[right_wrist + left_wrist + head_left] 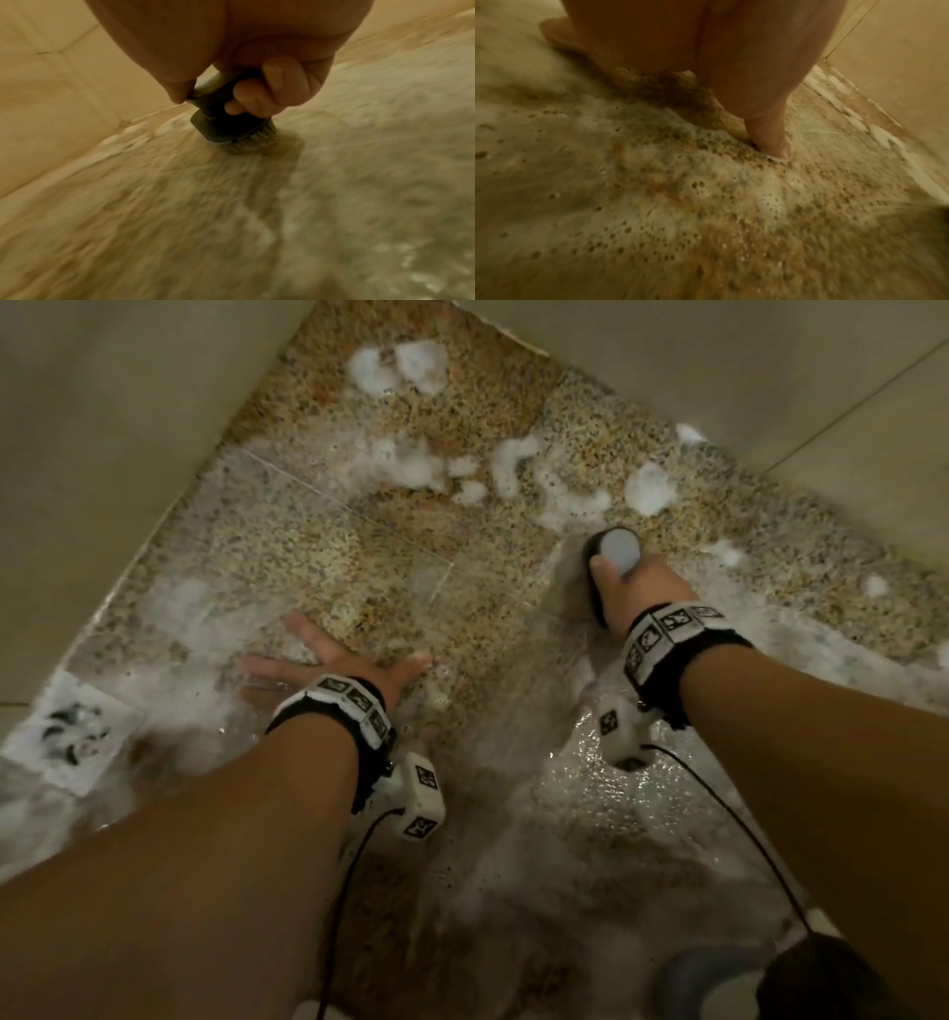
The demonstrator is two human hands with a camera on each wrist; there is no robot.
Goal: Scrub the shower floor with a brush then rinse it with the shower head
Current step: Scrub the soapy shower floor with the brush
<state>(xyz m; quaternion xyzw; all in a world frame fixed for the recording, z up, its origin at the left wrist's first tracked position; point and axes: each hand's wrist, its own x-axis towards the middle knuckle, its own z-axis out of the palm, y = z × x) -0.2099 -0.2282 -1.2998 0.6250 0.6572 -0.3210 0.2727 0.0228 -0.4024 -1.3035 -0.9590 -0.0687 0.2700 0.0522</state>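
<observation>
My right hand [637,588] grips a dark scrub brush [613,552] with a pale round top, pressed bristles-down on the speckled shower floor [390,546]. In the right wrist view my fingers [257,93] curl round the brush's black handle [218,97] and its bristles [249,142] splay on the wet stone. My left hand [328,654] lies flat on the soapy floor with its fingers spread. The left wrist view shows a straight finger [770,132] touching the foamy floor [706,203]. No shower head is in view.
White foam clumps [513,464] lie across the far floor. Beige tiled walls [102,428] close the corner on the left and at the right [821,361]. A square floor drain [72,731] sits at the left edge. A dark rounded object [821,983] is at the bottom right.
</observation>
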